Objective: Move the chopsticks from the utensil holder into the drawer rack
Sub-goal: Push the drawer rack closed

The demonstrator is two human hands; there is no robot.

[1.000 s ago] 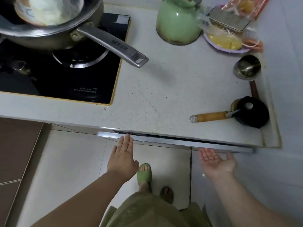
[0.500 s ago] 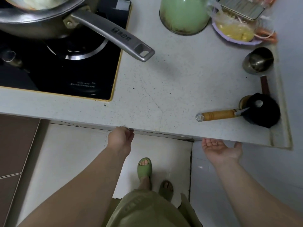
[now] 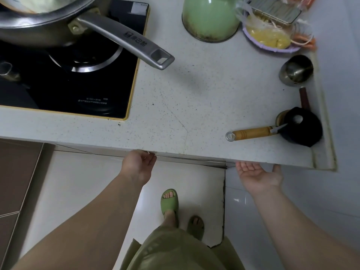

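My left hand [image 3: 138,165] is at the counter's front edge, fingers curled onto the thin metal top edge of the drawer [image 3: 194,160]. The drawer is pushed in under the white countertop [image 3: 194,98], so only that strip shows and its rack is hidden. My right hand [image 3: 257,173] is held palm up just below the counter edge further right, fingers apart and holding nothing. No chopsticks and no utensil holder are in view.
A steel pan [image 3: 44,22] sits on the black hob [image 3: 78,84], its handle [image 3: 132,42] reaching over the counter. A green kettle [image 3: 209,18], bagged food [image 3: 270,34], a steel cup [image 3: 296,70] and a wooden-handled knife [image 3: 251,133] in a black block [image 3: 302,127] stand right.
The drawer, slightly out a second ago, has slid in under the counter. My left hand went from flat against its front to curled at its edge. My right hand stayed open.
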